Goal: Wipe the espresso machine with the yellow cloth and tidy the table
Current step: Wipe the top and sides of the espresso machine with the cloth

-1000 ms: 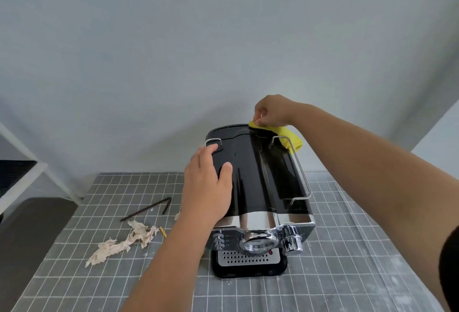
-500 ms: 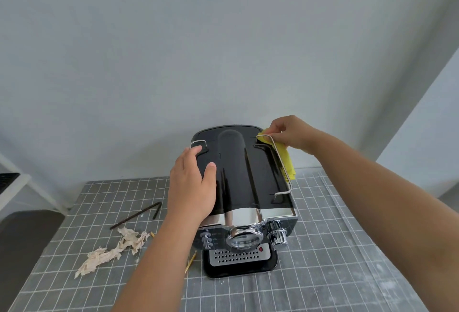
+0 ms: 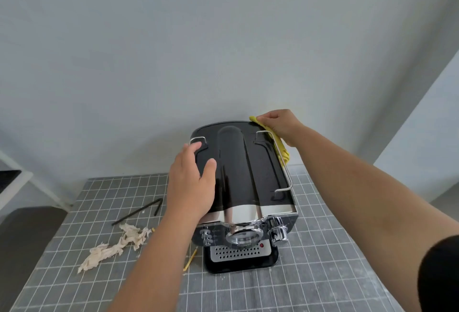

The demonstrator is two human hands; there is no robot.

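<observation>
On the table (image 3: pixel 323 249), the left hand (image 3: pixel 191 182) lies flat with relaxed fingers on the espresso machine (image 3: pixel 244 175), steadying it. At its back right corner, the right hand (image 3: pixel 280 124) grips the yellow cloth (image 3: pixel 283 149); better to keep even pressure along this edge.

soft even daylight, sharp focus, wide-angle bending at edges.

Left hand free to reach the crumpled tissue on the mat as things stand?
Probably yes. The left hand lies flat on the espresso machine, holding nothing; the crumpled tissue lies on the mat left of that forearm, with nothing between.
</observation>
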